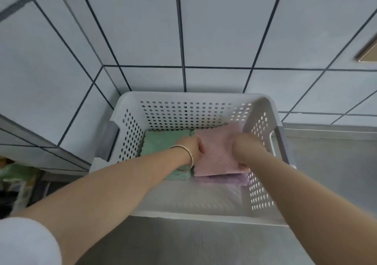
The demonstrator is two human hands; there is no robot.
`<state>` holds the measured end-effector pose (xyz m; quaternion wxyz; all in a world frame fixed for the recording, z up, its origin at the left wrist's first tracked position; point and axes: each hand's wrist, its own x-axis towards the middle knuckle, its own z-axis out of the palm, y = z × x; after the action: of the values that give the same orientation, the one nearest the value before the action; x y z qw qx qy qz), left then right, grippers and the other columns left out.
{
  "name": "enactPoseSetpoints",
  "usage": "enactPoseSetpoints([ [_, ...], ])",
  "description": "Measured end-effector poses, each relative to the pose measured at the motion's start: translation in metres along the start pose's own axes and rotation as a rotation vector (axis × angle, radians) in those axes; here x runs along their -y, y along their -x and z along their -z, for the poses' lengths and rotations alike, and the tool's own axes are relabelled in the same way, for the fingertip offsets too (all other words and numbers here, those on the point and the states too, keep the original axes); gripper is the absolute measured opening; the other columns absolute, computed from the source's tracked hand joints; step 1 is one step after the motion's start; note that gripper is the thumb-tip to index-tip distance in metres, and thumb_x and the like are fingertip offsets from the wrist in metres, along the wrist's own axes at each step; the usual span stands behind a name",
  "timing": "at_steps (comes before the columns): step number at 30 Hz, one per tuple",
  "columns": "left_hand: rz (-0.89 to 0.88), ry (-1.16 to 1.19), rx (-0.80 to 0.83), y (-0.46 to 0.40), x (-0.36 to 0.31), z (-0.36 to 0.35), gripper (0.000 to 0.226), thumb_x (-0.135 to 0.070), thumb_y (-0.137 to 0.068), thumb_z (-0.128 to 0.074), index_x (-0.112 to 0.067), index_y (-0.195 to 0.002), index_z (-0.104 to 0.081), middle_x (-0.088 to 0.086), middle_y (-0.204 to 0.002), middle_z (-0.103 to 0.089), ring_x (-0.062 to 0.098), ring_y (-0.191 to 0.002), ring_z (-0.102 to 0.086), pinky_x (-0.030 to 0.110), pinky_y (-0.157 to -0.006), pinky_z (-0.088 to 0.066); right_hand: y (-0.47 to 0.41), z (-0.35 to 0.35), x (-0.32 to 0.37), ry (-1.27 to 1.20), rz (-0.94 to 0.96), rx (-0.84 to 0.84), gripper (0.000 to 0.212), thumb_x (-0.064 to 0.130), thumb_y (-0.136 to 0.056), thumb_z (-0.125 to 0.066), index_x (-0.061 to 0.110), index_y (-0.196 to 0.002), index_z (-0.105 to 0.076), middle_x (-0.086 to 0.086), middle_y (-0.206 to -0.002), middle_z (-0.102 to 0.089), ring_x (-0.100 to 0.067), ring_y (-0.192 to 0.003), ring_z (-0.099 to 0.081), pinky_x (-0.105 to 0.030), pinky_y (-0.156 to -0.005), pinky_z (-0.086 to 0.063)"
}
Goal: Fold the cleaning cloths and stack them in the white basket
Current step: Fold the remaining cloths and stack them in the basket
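Observation:
A white perforated basket (pixel 183 98) stands against the tiled wall. Inside it a folded green cloth (pixel 158 142) lies on the left and a folded pink cloth (pixel 217 154) on the right, on top of a pale purple cloth (pixel 224 180). Both my hands reach down into the basket. My left hand (pixel 196 147), with a silver bangle on the wrist, grips the pink cloth's left edge. My right hand (pixel 243 142) holds its right side. My fingers are mostly hidden by the cloth and my wrists.
The basket sits on a grey metal counter (pixel 326 162) in a corner of white tiles with dark grout. A lower ledge and some green-patterned things (pixel 14 175) are at the left. The basket's near floor is bare.

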<state>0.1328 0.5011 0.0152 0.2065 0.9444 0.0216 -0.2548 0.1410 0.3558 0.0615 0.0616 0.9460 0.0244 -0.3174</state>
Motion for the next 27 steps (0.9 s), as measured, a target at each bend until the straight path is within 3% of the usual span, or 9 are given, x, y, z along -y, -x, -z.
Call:
enactPoseSetpoints([
  [4, -0.029, -0.031, 0.000, -0.008, 0.003, -0.008, 0.024, -0.005, -0.085, -0.053, -0.023, -0.096, -0.064, 0.003, -0.105, -0.065, 0.017, -0.083, -0.056, 0.021, -0.071, -0.040, -0.017, -0.009, 0.001, 0.033, -0.044, 0.060, 0.048, 0.003, -0.092, -0.051, -0.002, -0.138, -0.037, -0.014, -0.137, -0.048, -0.027, -0.124, -0.051, -0.031, -0.100, -0.044],
  [8, -0.061, -0.101, 0.021, -0.010, 0.005, -0.015, 0.029, -0.006, -0.086, -0.050, -0.026, -0.102, -0.063, 0.005, -0.104, -0.065, 0.022, -0.088, -0.061, 0.022, -0.067, -0.041, -0.033, -0.017, 0.003, 0.045, -0.117, 0.138, 0.038, 0.009, -0.097, -0.044, -0.002, -0.133, -0.044, -0.013, -0.139, -0.048, -0.029, -0.128, -0.047, -0.033, -0.105, -0.040],
  [11, -0.111, -0.199, 0.066, -0.002, 0.004, -0.011, 0.036, -0.012, -0.087, -0.052, -0.027, -0.119, -0.058, 0.006, -0.113, -0.064, 0.024, -0.098, -0.060, 0.026, -0.079, -0.048, -0.039, -0.027, 0.004, -0.005, -0.100, 0.112, 0.034, 0.009, -0.099, -0.038, -0.001, -0.129, -0.049, -0.015, -0.135, -0.051, -0.031, -0.124, -0.050, -0.035, -0.100, -0.043],
  [14, -0.180, -0.249, -0.041, 0.014, 0.008, 0.005, 0.035, -0.025, -0.090, -0.052, -0.026, -0.125, -0.052, 0.003, -0.117, -0.060, 0.020, -0.099, -0.058, 0.031, -0.085, -0.052, -0.037, -0.029, 0.004, -0.013, -0.126, 0.013, 0.040, 0.003, -0.095, -0.042, -0.001, -0.135, -0.043, -0.014, -0.132, -0.053, -0.032, -0.121, -0.053, -0.039, -0.094, -0.047],
  [16, -0.224, -0.428, -0.076, 0.022, 0.015, 0.014, 0.039, -0.043, -0.086, -0.055, -0.028, -0.122, -0.052, 0.002, -0.122, -0.051, 0.021, -0.106, -0.050, 0.035, -0.085, -0.051, -0.036, -0.029, 0.006, -0.032, -0.119, -0.065, 0.050, 0.003, -0.093, -0.043, -0.001, -0.141, -0.032, -0.013, -0.134, -0.049, -0.031, -0.120, -0.053, -0.038, -0.090, -0.049],
  [19, -0.166, -0.715, 0.140, 0.028, 0.022, 0.011, 0.067, -0.063, -0.075, -0.057, -0.036, -0.134, -0.040, 0.005, -0.143, -0.027, 0.033, -0.132, -0.025, 0.053, -0.094, -0.043, -0.033, -0.031, 0.010, -0.011, -0.074, -0.038, 0.042, 0.008, -0.095, -0.041, 0.002, -0.136, -0.038, -0.012, -0.138, -0.043, -0.028, -0.123, -0.050, -0.037, -0.095, -0.048],
  [22, -0.141, -0.912, 0.254, 0.022, 0.025, -0.004, 0.082, -0.060, -0.076, -0.061, -0.032, -0.143, -0.024, 0.006, -0.154, -0.001, 0.043, -0.140, -0.004, 0.064, -0.095, -0.037, -0.033, -0.031, 0.012, 0.013, -0.021, 0.003, 0.035, 0.013, -0.097, -0.035, 0.006, -0.128, -0.051, -0.011, -0.132, -0.050, -0.024, -0.122, -0.049, -0.031, -0.101, -0.043],
  [27, -0.151, -1.016, 0.211, 0.011, 0.032, -0.019, 0.072, -0.041, -0.084, -0.062, -0.027, -0.144, -0.025, 0.009, -0.155, 0.008, 0.050, -0.136, -0.005, 0.062, -0.088, -0.045, -0.031, -0.024, 0.008, -0.148, -0.044, 0.128, 0.038, 0.017, -0.099, -0.034, 0.005, -0.132, -0.048, -0.013, -0.134, -0.051, -0.027, -0.124, -0.048, -0.031, -0.101, -0.038],
])
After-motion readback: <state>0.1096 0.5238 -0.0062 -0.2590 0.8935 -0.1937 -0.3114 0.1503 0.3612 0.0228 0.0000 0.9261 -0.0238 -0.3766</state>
